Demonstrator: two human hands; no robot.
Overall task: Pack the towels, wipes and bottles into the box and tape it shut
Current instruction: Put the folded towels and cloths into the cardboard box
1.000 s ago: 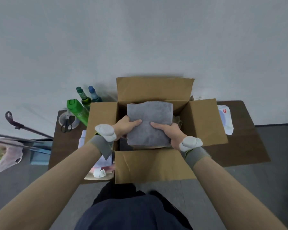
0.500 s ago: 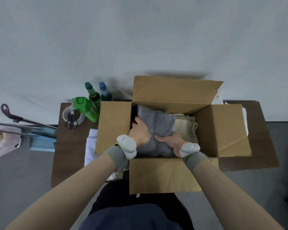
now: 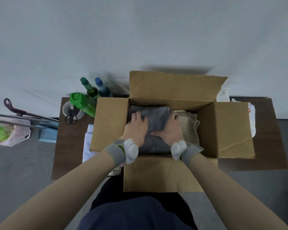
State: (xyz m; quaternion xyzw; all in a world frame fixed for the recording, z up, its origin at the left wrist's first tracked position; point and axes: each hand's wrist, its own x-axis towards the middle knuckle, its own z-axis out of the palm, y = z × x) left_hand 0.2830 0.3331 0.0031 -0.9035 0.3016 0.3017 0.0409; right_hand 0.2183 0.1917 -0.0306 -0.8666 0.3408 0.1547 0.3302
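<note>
An open cardboard box (image 3: pixel 229 128) stands on the brown table (image 3: pixel 70 146) with all flaps folded out. A folded grey towel (image 3: pixel 155 117) lies in the box's left half, beside a beige towel (image 3: pixel 189 128) on the right. My left hand (image 3: pixel 136 128) and my right hand (image 3: pixel 170 131) both rest flat on the grey towel, pressing it down. A bright green bottle (image 3: pixel 82 103), a green-capped bottle (image 3: pixel 89 87) and a blue-capped bottle (image 3: pixel 101 87) stand left of the box. A wipes pack (image 3: pixel 252 118) lies partly hidden behind the right flap.
A tape roll with scissors (image 3: pixel 71 114) on it sits at the table's far left corner. White packs (image 3: pixel 88 141) lie under the left flap. Off the table to the left are a blue box (image 3: pixel 47 133), metal rods and a plastic bag (image 3: pixel 8 133).
The grey towel went from held above the box down into its left half. Both hands followed it and now lie on top. The view shifted a little.
</note>
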